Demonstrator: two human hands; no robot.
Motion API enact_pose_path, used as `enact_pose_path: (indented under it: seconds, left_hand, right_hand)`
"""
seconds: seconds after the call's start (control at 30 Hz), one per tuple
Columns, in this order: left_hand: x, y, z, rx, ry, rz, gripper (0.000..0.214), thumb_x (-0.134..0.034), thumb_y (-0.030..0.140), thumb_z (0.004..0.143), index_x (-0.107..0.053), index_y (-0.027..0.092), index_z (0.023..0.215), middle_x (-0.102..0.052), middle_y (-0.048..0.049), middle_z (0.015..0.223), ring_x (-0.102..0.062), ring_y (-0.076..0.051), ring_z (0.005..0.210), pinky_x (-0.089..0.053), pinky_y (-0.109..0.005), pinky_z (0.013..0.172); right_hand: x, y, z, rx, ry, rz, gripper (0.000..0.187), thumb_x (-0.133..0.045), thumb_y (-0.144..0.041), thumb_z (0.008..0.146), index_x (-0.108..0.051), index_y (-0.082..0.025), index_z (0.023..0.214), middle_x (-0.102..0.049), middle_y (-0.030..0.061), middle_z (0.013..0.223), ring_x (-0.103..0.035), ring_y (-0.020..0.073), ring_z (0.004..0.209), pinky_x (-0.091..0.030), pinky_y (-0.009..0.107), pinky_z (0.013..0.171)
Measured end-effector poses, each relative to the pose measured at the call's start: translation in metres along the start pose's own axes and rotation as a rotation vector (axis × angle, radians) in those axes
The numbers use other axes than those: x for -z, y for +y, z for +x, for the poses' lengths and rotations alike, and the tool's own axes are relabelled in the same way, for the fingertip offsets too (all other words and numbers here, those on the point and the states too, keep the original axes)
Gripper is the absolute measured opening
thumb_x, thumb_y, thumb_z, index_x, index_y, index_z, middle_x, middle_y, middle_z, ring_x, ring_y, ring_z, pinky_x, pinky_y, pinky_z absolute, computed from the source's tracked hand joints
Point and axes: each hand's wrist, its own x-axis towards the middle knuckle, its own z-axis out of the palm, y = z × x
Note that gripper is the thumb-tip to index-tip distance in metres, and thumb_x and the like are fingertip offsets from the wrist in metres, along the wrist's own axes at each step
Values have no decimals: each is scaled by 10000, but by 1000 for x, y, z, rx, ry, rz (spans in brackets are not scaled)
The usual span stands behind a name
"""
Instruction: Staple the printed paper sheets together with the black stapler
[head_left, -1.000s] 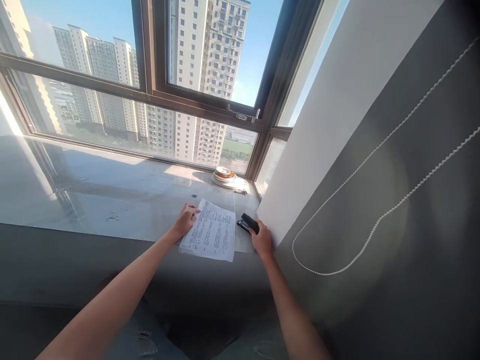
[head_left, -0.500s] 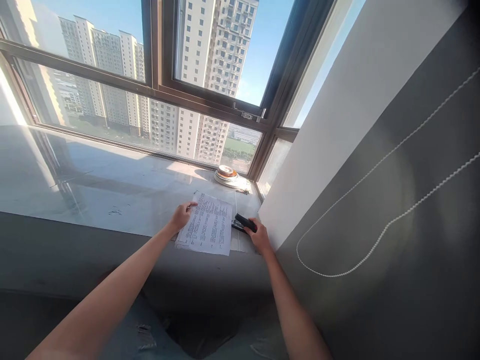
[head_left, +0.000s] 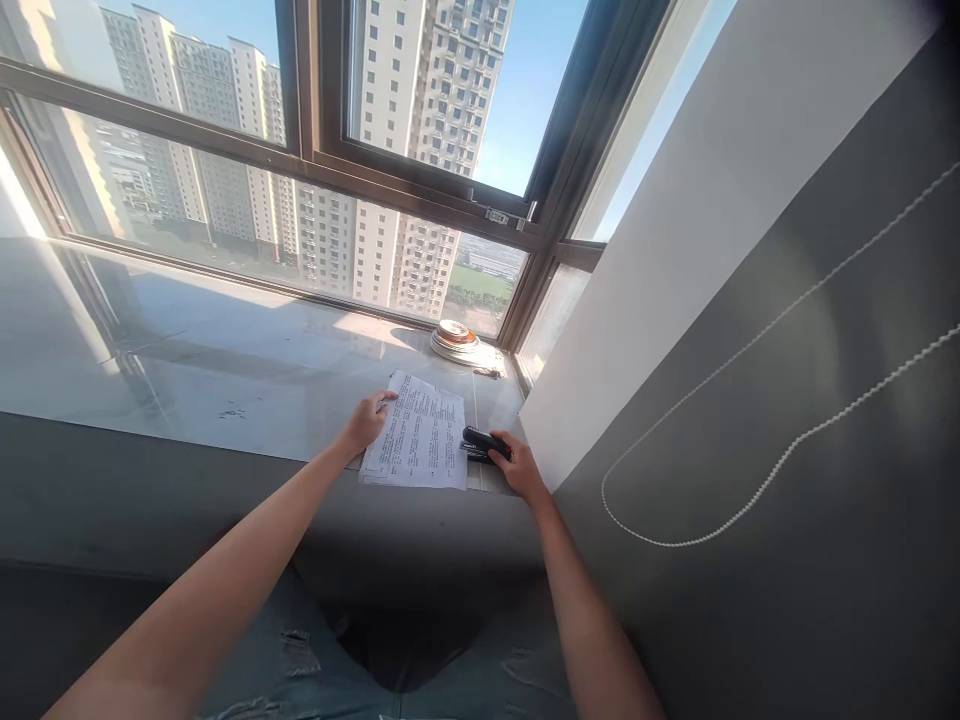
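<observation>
My left hand (head_left: pixel 367 420) grips the left edge of a stack of printed paper sheets (head_left: pixel 421 435), with the thumb on top. The sheets lie on the windowsill near its front edge, text facing up. A black stapler (head_left: pixel 484 442) is in my right hand (head_left: pixel 519 466), its fingers closed around the rear part. The stapler's front end points left and sits at the right edge of the sheets. Whether paper lies between its jaws I cannot make out.
Behind the sheets, a round stack of white and orange items (head_left: pixel 455 342) stands on the windowsill (head_left: pixel 300 350) by the window corner. A small dark object (head_left: pixel 487 372) lies beside it. On the right, a beaded blind cord (head_left: pixel 675 543) hangs before the grey wall.
The stapler has moved left to the edge of the sheets. The sheets have shifted slightly, their lower edge now sitting farther back on the sill.
</observation>
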Motion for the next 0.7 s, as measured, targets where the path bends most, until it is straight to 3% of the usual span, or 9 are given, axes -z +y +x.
enact_pose_path:
  seconds: [0.13, 0.23, 0.4, 0.5, 0.6, 0.7]
  left_hand:
    - [0, 0, 2, -31, 6, 40, 370, -530, 270, 899, -745, 177, 1185, -717, -112, 1264, -658, -316, 1147, -517, -405, 1011]
    - [0, 1, 2, -31, 0, 29, 361, -544, 281, 895, -747, 185, 1176, -719, -110, 1261, -652, -322, 1168, -512, -414, 1027]
    - [-1, 1, 1, -39, -5, 27, 378, -502, 255, 911, -736, 174, 1197, -710, -122, 1279, -649, -319, 1175, -513, -428, 1032]
    - [-1, 1, 1, -54, -9, 35, 397, -472, 225, 917, -725, 161, 1216, -703, -130, 1292, -628, -311, 1216, -497, -425, 1055]
    - [0, 3, 0, -57, -20, 50, 406, -477, 233, 926, -715, 156, 1246, -689, -129, 1323, -615, -309, 1239, -495, -408, 1056]
    - [2, 6, -2, 14, -79, 74, 445, -465, 273, 955, -674, 160, 1331, -671, -129, 1357, -659, -304, 1142, -559, -373, 918]
  right_hand:
    - [-2, -2, 1, -20, 22, -21, 416, -581, -447, 924, -670, -236, 1271, -740, 45, 1082, -661, 254, 979, -520, 414, 950]
    - [-2, -8, 0, -4, 5, -57, 421, -554, -444, 957, -644, -244, 1317, -732, 52, 1148, -660, 258, 1025, -516, 424, 978]
    - [-3, -26, -5, 170, -38, -203, 528, -515, -415, 1016, -478, -287, 1526, -558, 66, 1495, -510, 271, 1353, -410, 441, 1161]
    - [-6, -32, -8, 231, -72, -316, 560, -458, -330, 1036, -393, -305, 1592, -490, 54, 1570, -448, 271, 1416, -378, 453, 1189]
    - [-8, -34, -8, 249, -73, -415, 542, -437, -268, 1034, -433, -318, 1574, -534, 52, 1533, -451, 281, 1413, -389, 470, 1171]
    - [-11, -39, -3, 247, -68, -522, 481, -475, -305, 1032, -530, -331, 1509, -592, 60, 1471, -432, 326, 1427, -341, 566, 1182]
